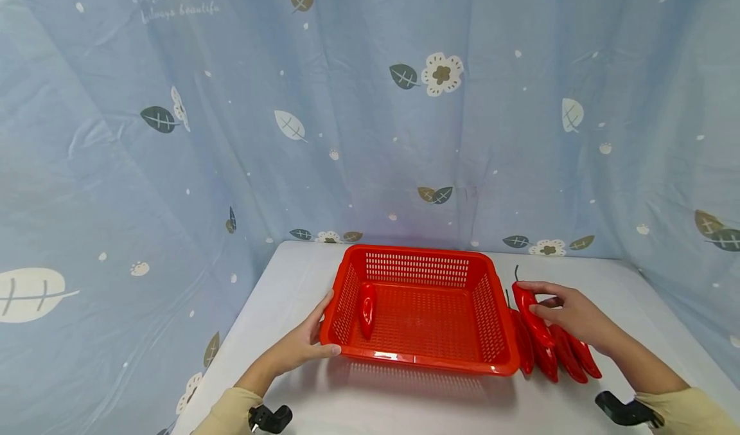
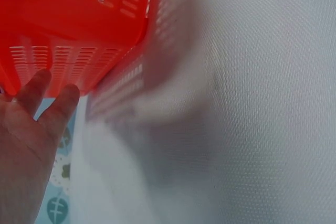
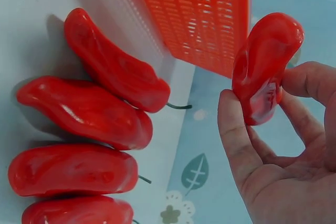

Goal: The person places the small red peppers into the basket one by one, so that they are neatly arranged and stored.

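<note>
The right hand (image 1: 557, 306) is pinching a pepper (image 1: 533, 316) between thumb and fingers, above a row (image 1: 566, 355) of four more, just beyond the right side of the basket (image 1: 424, 360). The left hand (image 1: 303, 342) is resting spread at the near left corner, probably steadying it. The step in hand seems to be bringing peppers across one by one (a lone pepper (image 1: 367, 311) is already lying inside, near the left wall). The next move is likely calling for clearing the right rim and lowering the pepper inside. The held pepper is showing glossy, uneven red skin, and it is tilting, its thin dark stem (image 1: 516, 273) pointing away from the person.
</note>
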`<state>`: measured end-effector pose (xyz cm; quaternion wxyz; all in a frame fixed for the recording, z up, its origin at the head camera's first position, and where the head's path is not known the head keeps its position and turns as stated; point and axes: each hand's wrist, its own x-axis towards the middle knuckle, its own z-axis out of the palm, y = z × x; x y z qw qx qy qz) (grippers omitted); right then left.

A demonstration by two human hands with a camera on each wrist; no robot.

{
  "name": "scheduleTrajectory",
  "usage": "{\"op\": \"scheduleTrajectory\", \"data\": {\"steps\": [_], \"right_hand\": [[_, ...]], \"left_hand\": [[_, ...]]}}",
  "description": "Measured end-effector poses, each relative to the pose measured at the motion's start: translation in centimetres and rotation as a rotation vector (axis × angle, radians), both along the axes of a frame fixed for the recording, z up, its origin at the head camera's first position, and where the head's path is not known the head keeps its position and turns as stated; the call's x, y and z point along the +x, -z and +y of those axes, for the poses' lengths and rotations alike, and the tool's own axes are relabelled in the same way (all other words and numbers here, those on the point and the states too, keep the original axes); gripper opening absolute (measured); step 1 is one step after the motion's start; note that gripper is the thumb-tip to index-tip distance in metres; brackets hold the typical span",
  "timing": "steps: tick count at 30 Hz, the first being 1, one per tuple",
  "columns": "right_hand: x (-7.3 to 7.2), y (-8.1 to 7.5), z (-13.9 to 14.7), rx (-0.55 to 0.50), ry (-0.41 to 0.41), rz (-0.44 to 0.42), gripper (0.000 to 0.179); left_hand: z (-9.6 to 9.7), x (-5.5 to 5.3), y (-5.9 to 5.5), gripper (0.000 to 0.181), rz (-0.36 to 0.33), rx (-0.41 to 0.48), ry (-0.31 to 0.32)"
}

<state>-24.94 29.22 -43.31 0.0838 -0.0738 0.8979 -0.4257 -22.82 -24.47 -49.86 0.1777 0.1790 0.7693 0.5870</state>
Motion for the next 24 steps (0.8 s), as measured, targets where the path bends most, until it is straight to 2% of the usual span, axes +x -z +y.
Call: {"op": "scheduleTrajectory", "data": {"steps": [13, 24], "right_hand": [[-0.2, -0.6, -0.9, 0.028, -0.026, 0.020, 0.061], [-0.6, -1.0, -2.2, -0.029, -0.062, 0.015, 0.059]], "left_hand": [[-0.1, -0.1, 0.2, 0.109, 0.004, 0.002, 0.000], [0.0, 0.1, -0.1, 0.111, -0.005, 0.012, 0.010]]}}
